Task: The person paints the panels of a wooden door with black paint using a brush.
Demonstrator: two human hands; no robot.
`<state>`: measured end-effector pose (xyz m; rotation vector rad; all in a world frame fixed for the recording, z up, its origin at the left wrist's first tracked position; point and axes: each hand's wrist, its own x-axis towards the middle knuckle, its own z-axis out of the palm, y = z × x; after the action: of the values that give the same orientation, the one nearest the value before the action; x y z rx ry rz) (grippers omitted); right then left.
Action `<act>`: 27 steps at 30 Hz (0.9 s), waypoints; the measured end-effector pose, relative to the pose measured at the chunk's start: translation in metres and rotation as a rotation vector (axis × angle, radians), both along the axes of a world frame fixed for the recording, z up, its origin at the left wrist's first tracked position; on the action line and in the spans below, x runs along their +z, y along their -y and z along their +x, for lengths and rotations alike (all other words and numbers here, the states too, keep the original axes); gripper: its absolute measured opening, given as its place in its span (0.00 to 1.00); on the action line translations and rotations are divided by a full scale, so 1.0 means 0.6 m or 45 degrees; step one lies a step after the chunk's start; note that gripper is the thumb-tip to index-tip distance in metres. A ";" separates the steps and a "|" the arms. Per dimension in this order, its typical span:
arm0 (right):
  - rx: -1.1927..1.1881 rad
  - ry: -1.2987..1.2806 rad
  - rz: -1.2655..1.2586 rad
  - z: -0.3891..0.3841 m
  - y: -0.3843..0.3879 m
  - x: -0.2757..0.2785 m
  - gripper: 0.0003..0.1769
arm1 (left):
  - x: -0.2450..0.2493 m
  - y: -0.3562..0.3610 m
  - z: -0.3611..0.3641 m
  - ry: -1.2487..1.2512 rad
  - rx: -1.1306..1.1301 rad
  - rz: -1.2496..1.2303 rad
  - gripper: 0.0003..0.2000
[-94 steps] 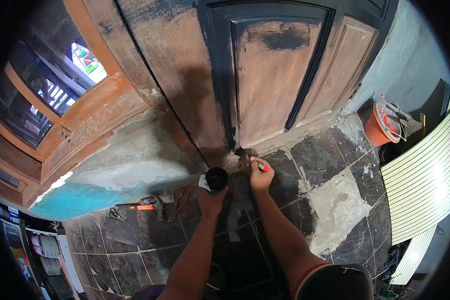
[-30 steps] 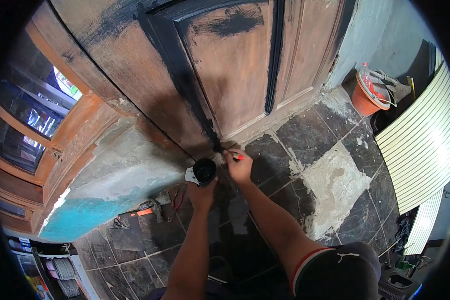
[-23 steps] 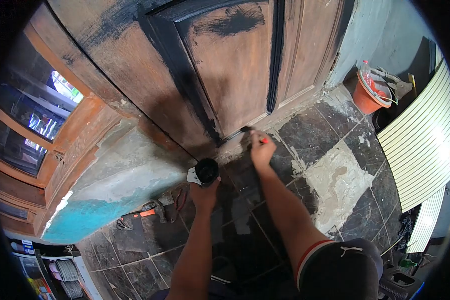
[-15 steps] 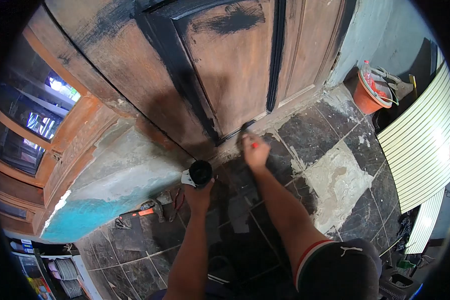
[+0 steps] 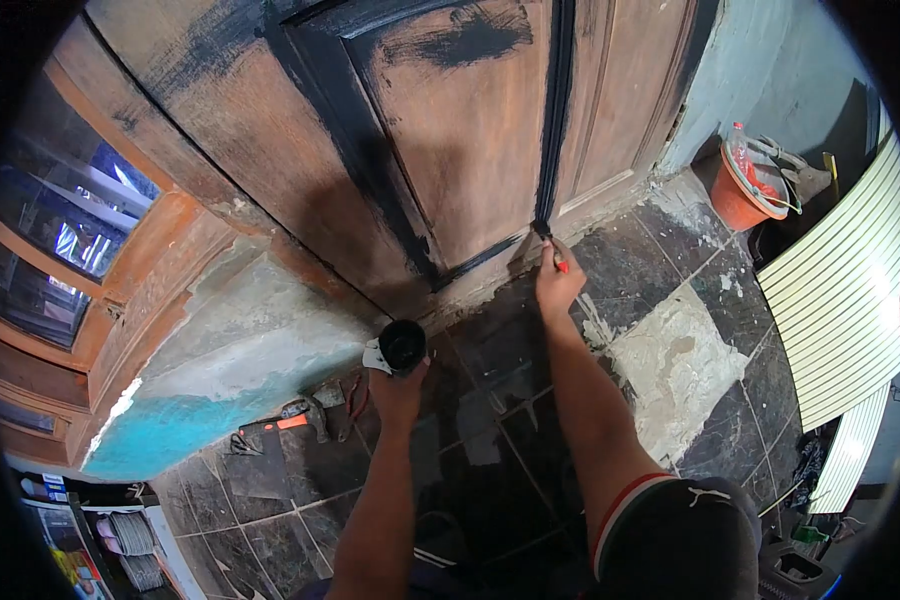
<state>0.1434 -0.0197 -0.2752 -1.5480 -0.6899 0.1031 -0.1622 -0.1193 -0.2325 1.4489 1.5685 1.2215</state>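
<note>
A small cup of black paint (image 5: 402, 345) is in my left hand (image 5: 398, 390), held low in front of the wooden door (image 5: 470, 150). My right hand (image 5: 558, 285) grips a paintbrush (image 5: 561, 262) with a red mark on its handle. The dark bristles touch the lower right corner of the door's middle panel, where the black vertical moulding ends. Black paint covers the panel's side mouldings and much of its bottom moulding. A patch of black strokes shows near the top of the panel.
An orange bucket (image 5: 740, 195) holding a bottle stands at the right wall, near corrugated sheets (image 5: 845, 290). A hammer (image 5: 315, 418) and pliers (image 5: 353, 405) lie on the tiled floor by the left wall. A shelf unit (image 5: 120, 540) is at the lower left.
My right hand and the brush have moved right and up along the bottom moulding to the panel's corner. More of that moulding is black. My left hand and the cup have barely moved.
</note>
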 end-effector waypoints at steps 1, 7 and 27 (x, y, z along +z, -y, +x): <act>0.108 0.080 -0.025 -0.014 0.003 -0.019 0.14 | -0.006 0.001 -0.003 -0.012 0.014 -0.006 0.33; 0.727 0.035 -0.038 -0.187 0.051 -0.081 0.11 | -0.031 -0.007 -0.002 -0.040 0.011 -0.042 0.33; 0.563 0.325 -0.016 -0.143 0.009 0.000 0.05 | -0.016 -0.007 0.003 0.047 -0.044 0.004 0.32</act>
<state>0.0576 -0.0249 -0.2749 -1.4110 -1.2304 0.2424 -0.1602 -0.1153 -0.2423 1.4414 1.5119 1.2245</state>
